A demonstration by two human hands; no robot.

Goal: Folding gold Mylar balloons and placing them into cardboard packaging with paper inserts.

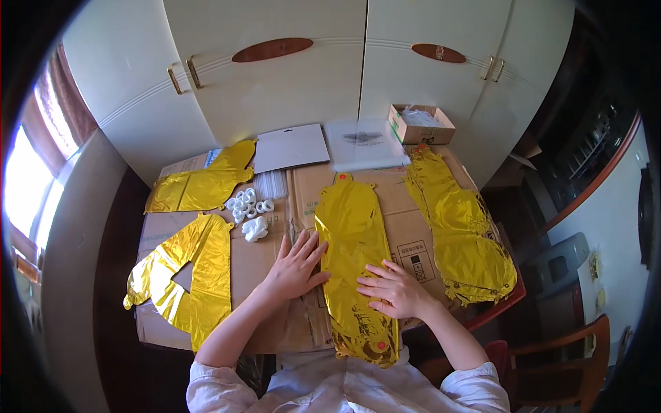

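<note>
A long, flat gold foil balloon point(354, 241) lies lengthwise in front of me, its near end hanging toward my lap. A red dot marks it near each end. My left hand point(295, 267) rests flat along its left edge, fingers spread and pointing away from me. On its right side my right hand point(394, 290) lies with fingers stretched across the foil. To the left is an angular gold foil balloon point(206, 265) with an opening in it, and behind that another folded-looking gold balloon point(200, 182). A stack of curvy gold foil balloons point(465, 237) lies at the right.
Flattened cardboard point(279, 316) covers the table. Left of centre sit white ribbon rolls point(244, 204), a crumpled white piece point(255, 229) and clear straws point(270, 184). Behind are a white card point(290, 148), clear plastic bags point(365, 146) and a small carton point(421, 131). A wooden chair point(561, 372) stands right.
</note>
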